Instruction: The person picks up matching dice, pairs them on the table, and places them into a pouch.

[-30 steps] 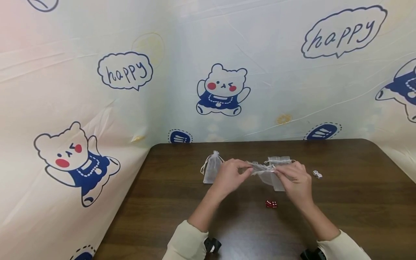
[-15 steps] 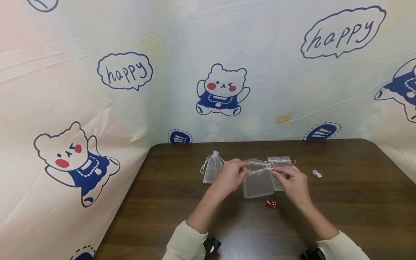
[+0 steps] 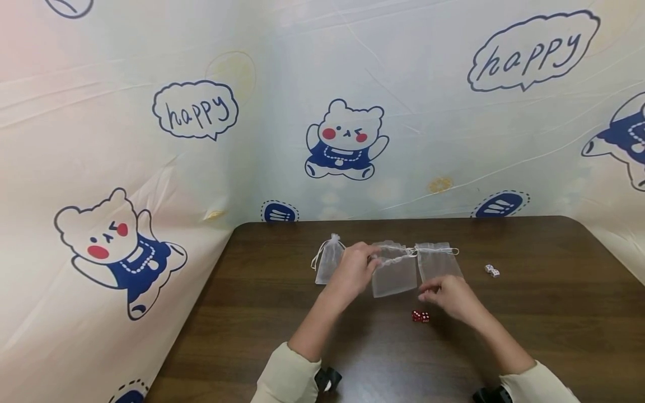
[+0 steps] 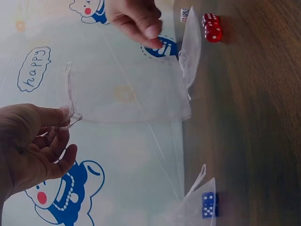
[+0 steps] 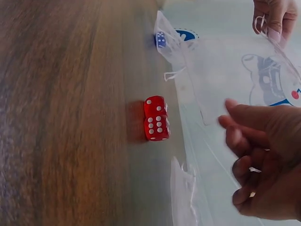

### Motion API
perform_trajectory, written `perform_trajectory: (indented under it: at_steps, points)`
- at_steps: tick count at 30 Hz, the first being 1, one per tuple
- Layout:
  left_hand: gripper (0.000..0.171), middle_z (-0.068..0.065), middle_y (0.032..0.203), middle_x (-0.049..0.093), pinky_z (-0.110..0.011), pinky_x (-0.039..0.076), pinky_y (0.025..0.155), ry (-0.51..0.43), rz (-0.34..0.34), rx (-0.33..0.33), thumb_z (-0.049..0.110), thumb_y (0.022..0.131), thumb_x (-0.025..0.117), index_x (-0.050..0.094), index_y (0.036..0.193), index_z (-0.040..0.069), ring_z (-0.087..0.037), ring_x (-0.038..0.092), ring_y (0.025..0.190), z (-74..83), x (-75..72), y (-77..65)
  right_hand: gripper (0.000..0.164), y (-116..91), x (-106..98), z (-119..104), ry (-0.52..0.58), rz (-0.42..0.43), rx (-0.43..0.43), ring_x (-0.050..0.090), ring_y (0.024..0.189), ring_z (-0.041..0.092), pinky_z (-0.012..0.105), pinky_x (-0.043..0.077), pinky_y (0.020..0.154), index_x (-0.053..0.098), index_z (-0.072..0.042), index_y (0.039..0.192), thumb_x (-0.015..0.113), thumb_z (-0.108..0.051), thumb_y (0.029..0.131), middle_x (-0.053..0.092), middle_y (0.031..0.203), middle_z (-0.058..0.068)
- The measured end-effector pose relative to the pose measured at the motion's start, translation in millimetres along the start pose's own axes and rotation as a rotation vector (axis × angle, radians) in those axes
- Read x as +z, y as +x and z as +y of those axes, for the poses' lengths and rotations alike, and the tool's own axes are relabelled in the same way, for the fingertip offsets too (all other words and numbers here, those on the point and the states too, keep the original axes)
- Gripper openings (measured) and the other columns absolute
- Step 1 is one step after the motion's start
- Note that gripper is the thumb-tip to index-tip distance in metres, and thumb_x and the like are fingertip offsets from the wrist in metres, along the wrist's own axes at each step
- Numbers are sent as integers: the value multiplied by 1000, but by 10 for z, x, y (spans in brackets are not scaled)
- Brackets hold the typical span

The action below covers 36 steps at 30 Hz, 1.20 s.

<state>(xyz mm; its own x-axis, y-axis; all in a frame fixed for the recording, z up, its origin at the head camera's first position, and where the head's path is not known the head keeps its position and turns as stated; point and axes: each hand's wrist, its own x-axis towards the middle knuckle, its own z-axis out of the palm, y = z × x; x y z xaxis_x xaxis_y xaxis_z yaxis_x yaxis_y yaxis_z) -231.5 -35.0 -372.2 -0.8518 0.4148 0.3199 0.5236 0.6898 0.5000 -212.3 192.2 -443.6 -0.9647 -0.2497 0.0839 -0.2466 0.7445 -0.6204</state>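
Note:
A sheer white drawstring pouch [image 3: 395,278] hangs from my left hand [image 3: 353,268], whose thumb and finger pinch its gathered top near the cord. In the left wrist view the pouch [image 4: 127,92] looks flat and see-through. My right hand [image 3: 450,296] holds nothing; its thumb and index finger lie close together with the other fingers loosely bent. It is over the lower edge of a second flat pouch [image 3: 438,264], just above the red dice [image 3: 420,317]. Those dice sit side by side on the table.
Left of my left hand stands a third pouch [image 3: 329,263], its top drawn in; blue dice [image 4: 208,205] show through its mesh. White dice [image 3: 492,271] lie farther right on the dark wooden table [image 3: 242,313]. A printed cloth [image 3: 433,140] hangs behind.
My right hand has let go of the pouch's top and come down toward the red dice. The pouch, first lifted and bunched, now hangs flat from my left hand.

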Motion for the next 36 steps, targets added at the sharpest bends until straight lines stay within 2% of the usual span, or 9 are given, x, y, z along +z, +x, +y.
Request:
perform_trajectory:
  at_steps: [4,10,14,23,28,31,36]
  points:
    - [21,-8,94,64,-16,43,58,4,-5,-5,10,86,65,68,105,1,-12,58,75,3,-3,-4,7,-30,26,26,-77,-68,-19,48,59,8,28,40,56,72,-9,80,74,-13,76,59,65,-8]
    - [21,-8,94,64,-15,43,57,8,-8,-9,11,86,65,68,104,1,-11,58,73,-5,15,-10,7,-66,54,37,-150,-144,-17,48,61,9,33,38,58,70,-17,74,77,-17,71,60,65,-10]
    - [20,-8,94,64,-15,43,57,4,-1,-4,10,86,65,68,104,1,-11,57,71,-18,24,-12,12,-84,89,48,-182,-153,-25,46,60,9,33,37,56,67,-21,69,78,-18,69,57,64,-12]
    - [21,-8,94,64,-15,43,57,13,-5,-3,10,86,65,68,105,2,-9,57,71,-33,50,-19,14,-93,153,78,-180,-164,-27,44,56,10,30,37,51,66,-19,65,78,-13,68,56,60,-11]
    - [22,-8,94,64,-15,43,57,15,-11,-2,10,86,65,68,106,2,-9,57,71,-33,52,-19,13,-82,112,97,-230,-155,19,46,58,10,34,39,54,66,-21,65,76,-17,72,56,61,-10]
    - [22,-8,95,65,-15,43,59,19,-26,-7,10,86,65,68,106,2,-10,58,74,-27,51,-20,8,-68,34,108,-243,-132,62,49,60,12,38,41,57,69,-20,70,74,-19,75,60,67,-7]
    - [22,-7,95,65,-15,43,60,39,-49,-11,10,86,65,68,107,2,-10,58,75,-26,54,-23,8,-48,-114,102,-233,-2,78,57,65,22,42,43,56,73,-13,78,72,-20,77,65,72,0]
